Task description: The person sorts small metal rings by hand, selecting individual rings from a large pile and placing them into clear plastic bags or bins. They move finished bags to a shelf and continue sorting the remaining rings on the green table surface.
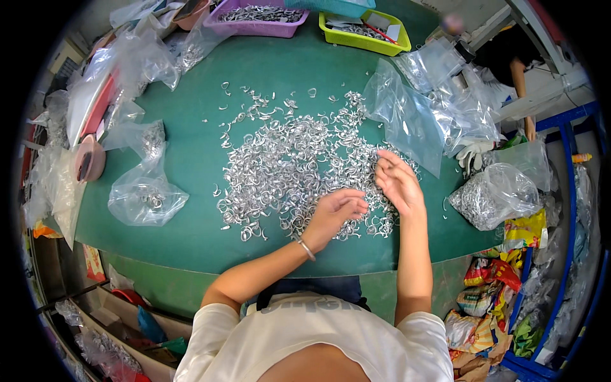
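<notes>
A wide heap of small silvery metal rings point(280, 159) lies on the green tabletop point(197, 108). My left hand point(336, 215), with a bangle at the wrist, rests over the heap's near right part. Its fingers are curled together, and whatever they hold is too small to make out. At the heap's right edge is my right hand point(400, 183), palm turned inward, its fingers loosely bent and apart. I see nothing held in it. Loose rings lie between and beneath both hands.
Clear plastic bags with rings sit at left point(149, 200) and right point(493, 197). An empty-looking bag point(404, 114) touches the heap. Purple point(258, 25) and lime-green point(366, 41) trays stand at the back. Another person's arm point(519, 79) shows at far right.
</notes>
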### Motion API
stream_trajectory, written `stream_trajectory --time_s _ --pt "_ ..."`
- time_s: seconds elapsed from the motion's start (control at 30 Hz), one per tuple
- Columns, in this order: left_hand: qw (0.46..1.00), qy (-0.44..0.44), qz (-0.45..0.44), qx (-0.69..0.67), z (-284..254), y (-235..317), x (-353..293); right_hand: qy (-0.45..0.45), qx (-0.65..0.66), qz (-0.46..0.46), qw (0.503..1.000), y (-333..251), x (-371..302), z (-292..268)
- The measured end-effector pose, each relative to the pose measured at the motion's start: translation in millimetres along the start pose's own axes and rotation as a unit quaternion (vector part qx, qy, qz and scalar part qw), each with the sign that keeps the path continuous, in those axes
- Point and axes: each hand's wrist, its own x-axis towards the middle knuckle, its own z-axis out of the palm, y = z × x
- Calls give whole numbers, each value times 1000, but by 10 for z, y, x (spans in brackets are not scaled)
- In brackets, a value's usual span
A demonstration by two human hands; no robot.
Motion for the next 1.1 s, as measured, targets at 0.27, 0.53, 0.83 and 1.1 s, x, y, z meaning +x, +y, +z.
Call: stream_trajectory --time_s 0.27,0.53,0.83,1.1 --pt "997 5 72 2 59 -142 105 184 -717 -267 617 242 256 145" --pt "999 -15 31 6 82 -97 32 171 -52 -50 983 -44 -261 -51" --pt "988 -5 83 132 83 -165 42 215 -777 -242 540 130 -182 37" --pt "976 -2 110 188 71 -191 43 183 -29 -155 971 -131 -354 -205"
